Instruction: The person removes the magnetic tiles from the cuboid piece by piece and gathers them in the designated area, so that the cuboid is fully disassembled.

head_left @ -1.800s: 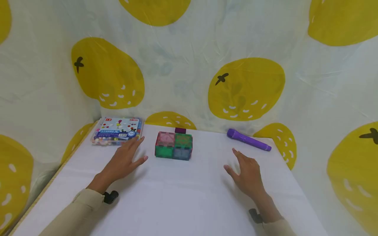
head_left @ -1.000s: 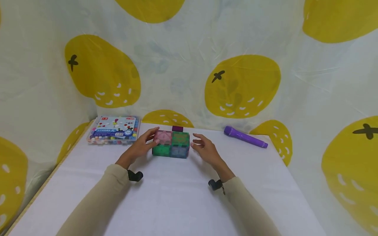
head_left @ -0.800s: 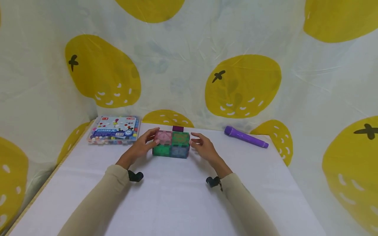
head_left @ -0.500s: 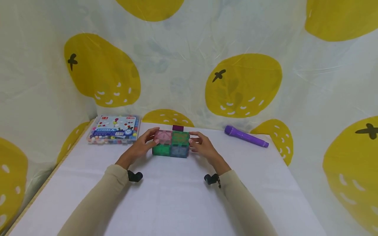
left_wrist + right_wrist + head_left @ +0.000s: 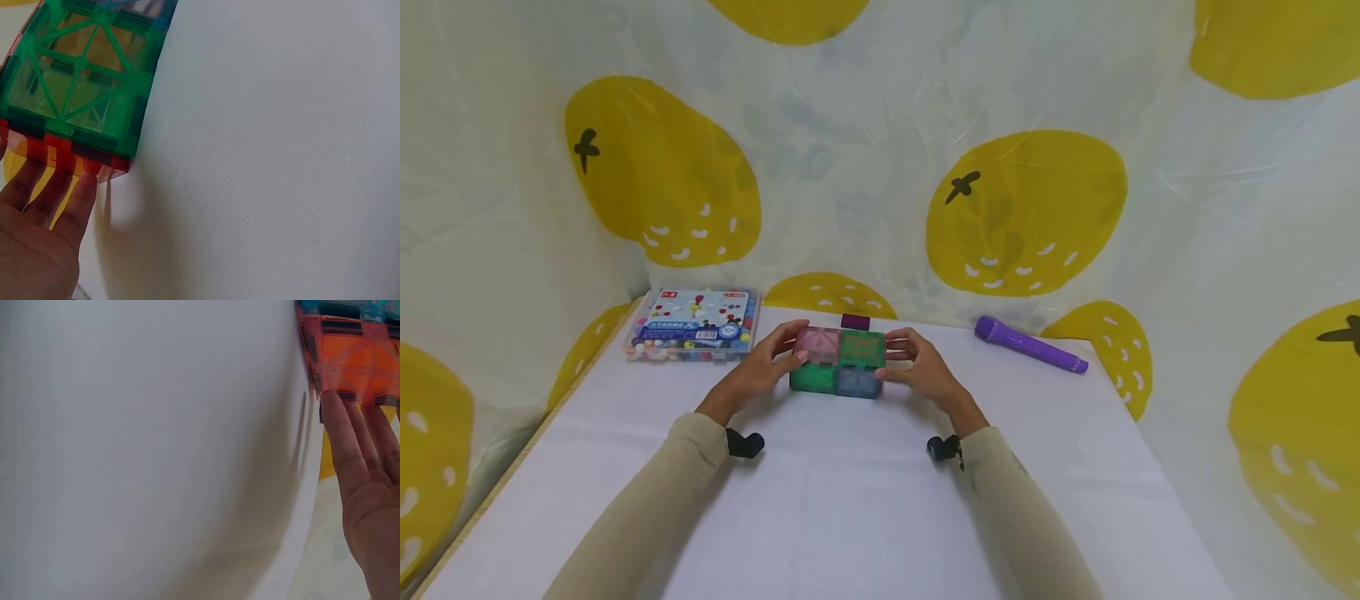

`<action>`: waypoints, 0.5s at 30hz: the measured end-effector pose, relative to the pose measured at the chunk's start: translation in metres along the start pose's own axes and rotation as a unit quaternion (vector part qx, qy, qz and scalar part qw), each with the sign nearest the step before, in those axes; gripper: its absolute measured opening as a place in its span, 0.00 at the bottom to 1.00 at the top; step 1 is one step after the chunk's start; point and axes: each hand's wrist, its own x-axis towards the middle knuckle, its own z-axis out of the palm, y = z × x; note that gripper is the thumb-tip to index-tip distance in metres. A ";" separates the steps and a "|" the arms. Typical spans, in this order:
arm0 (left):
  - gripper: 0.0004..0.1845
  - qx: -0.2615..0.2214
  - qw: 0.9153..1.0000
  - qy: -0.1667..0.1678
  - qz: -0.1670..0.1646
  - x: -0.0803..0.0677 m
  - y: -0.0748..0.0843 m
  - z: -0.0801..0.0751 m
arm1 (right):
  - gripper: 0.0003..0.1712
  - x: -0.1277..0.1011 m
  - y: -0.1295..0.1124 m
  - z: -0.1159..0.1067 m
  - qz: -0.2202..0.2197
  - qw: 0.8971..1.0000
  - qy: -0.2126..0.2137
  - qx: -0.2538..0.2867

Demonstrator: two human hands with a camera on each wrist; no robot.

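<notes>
A block of translucent magnetic tiles, pink and green on top, green and blue in front, stands on the white table. My left hand is against its left end, thumb lying on the pink tile. In the left wrist view, straight fingers touch the red end face below the green tile. My right hand is against the right end. In the right wrist view, flat fingers touch the orange end tile.
A flat box of coloured pins lies at the back left. A purple pen-like stick lies at the back right. A small dark purple piece sits just behind the block. A fruit-print cloth hangs close behind the table.
Both hands moved in from the open table to the block's two ends. The right hand closed the last gap and now touches it. The block has stayed in place.
</notes>
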 end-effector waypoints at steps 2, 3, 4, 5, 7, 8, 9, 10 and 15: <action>0.38 0.002 1.000 0.001 -0.004 0.000 0.001 0.000 | 0.40 0.002 0.001 -0.001 -0.005 1.000 0.000 -0.006; 0.38 0.002 1.000 0.000 -0.005 0.000 0.001 0.000 | 0.40 0.002 0.002 -0.002 -0.006 1.000 0.001 -0.009; 0.38 0.003 1.000 0.000 -0.006 0.000 0.002 0.000 | 0.40 0.003 0.003 -0.002 -0.009 1.000 0.001 -0.011; 0.38 0.002 1.000 -0.001 -0.006 0.000 0.002 0.000 | 0.40 0.003 0.004 -0.003 -0.011 1.000 0.001 -0.014; 0.38 0.001 1.000 -0.001 -0.007 0.001 0.003 0.000 | 0.39 0.003 0.005 -0.003 -0.018 1.000 0.003 -0.017; 0.38 0.001 1.000 -0.001 -0.007 0.001 0.004 0.000 | 0.38 0.003 0.005 -0.003 -0.020 1.000 0.004 -0.020; 0.38 0.001 1.000 -0.002 -0.008 0.001 0.004 0.000 | 0.38 0.004 0.005 -0.003 -0.024 0.999 0.004 -0.021; 0.38 0.001 1.000 -0.002 -0.009 0.001 0.004 0.000 | 0.38 0.004 0.005 -0.003 -0.028 0.999 0.003 -0.024; 0.37 0.004 1.000 -0.004 -0.011 0.000 0.006 0.000 | 0.37 0.005 0.011 -0.007 -0.040 0.999 -0.002 -0.033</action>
